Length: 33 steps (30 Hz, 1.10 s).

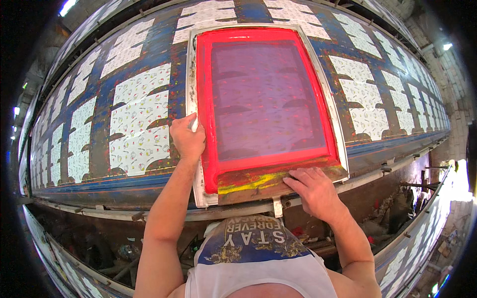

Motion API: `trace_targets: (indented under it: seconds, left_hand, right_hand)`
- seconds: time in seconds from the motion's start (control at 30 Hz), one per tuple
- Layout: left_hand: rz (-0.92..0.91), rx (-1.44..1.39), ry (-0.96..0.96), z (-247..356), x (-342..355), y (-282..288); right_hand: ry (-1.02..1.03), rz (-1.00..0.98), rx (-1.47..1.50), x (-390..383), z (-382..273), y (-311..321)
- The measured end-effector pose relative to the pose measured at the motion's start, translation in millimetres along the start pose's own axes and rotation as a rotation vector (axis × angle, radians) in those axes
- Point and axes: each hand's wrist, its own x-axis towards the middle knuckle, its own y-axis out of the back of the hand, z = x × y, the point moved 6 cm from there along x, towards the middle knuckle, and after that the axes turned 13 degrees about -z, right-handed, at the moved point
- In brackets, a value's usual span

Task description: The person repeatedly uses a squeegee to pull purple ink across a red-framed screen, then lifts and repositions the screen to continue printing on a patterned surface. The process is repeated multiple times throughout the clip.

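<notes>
A screen-printing frame (340, 144) with pale rails lies in front of me on the long table. Its mesh (263, 94) looks purple, and bright red ink borders it. My left hand (189, 138) is closed at the left rail; a small white piece shows between thumb and fingers, and I cannot tell whether it is part of the frame. At the near end lies a wide squeegee (258, 186), brown and smeared with yellow. My right hand (313, 191) is closed over its right part, fingers on the far edge and the thumb hidden.
White printed fabric pieces (141, 119) lie in rows on the stained blue-brown table, with more fabric pieces (362, 102) to the right. A metal rail (169, 215) runs along the near table edge. Another table with fabric (402, 258) stands at the lower right.
</notes>
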Motion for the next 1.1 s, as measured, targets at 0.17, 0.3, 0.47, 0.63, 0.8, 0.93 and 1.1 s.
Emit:
trace_targets:
  seconds: [0.17,0.3,0.47,0.63,0.8,0.93,1.1]
  left_hand:
    - [-0.026,-0.013,0.014,1.8,0.0,0.4]
    - [-0.014,-0.001,-0.053,-0.7,-0.1,-2.1]
    - [-0.012,0.037,-0.057,-5.4,2.3,-8.5]
    - [-0.024,0.041,-0.033,-1.2,0.4,-5.9]
    - [-0.020,0.046,-0.021,3.8,0.7,-2.4]
    - [-0.012,0.065,-0.043,6.2,1.7,-1.1]
    - [-0.015,0.074,-0.026,8.8,0.8,-1.0]
  right_hand:
    - [-0.040,-0.031,-0.035,44.7,-19.8,-3.0]
    - [-0.154,-0.128,-0.023,50.9,-13.2,8.0]
    - [-0.212,-0.133,0.001,38.7,-25.0,1.0]
    - [-0.145,-0.007,-0.054,39.3,-26.1,-11.6]
    - [-0.084,0.123,-0.138,78.2,3.5,-9.1]
    - [-0.061,0.129,-0.130,136.0,49.5,5.1]
    - [-0.097,0.084,-0.205,220.1,115.2,26.7]
